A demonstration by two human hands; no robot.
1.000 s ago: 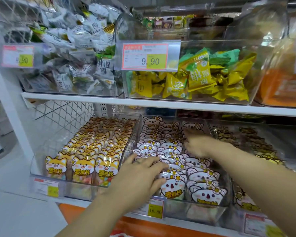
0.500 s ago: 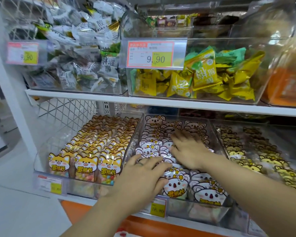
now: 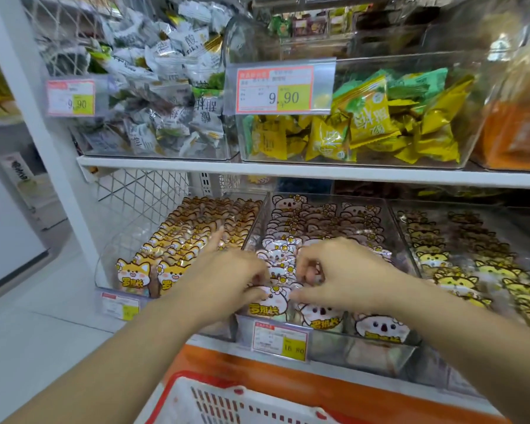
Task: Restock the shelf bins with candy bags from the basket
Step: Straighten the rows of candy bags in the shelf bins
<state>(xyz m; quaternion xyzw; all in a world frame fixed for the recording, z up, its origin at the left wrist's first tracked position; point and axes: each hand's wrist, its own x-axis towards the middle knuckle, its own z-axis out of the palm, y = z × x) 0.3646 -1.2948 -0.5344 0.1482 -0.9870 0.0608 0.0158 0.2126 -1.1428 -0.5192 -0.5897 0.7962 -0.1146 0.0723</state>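
Observation:
A clear middle bin (image 3: 380, 351) on the lower shelf holds rows of koala-faced candy bags (image 3: 322, 221). My left hand (image 3: 224, 276) and my right hand (image 3: 340, 273) meet over the front rows of this bin, fingers curled and pinching the tops of the front koala bags (image 3: 271, 301). My left index finger sticks out toward the neighbouring bin. The red and white basket (image 3: 227, 402) shows at the bottom edge, below the shelf; its contents are hidden.
A left bin holds orange fox-faced bags (image 3: 135, 270); a right bin holds yellow tiger-faced bags (image 3: 459, 264). Above the upper shelf board (image 3: 288, 171) stand bins of grey-white packets (image 3: 166, 87) and yellow-green packets (image 3: 380, 117). A price tag (image 3: 280, 339) hangs on the middle bin's front.
My right hand has drawn back from the rear rows to the front of the koala bin, meeting my left hand. The view has dropped, bringing the basket into sight.

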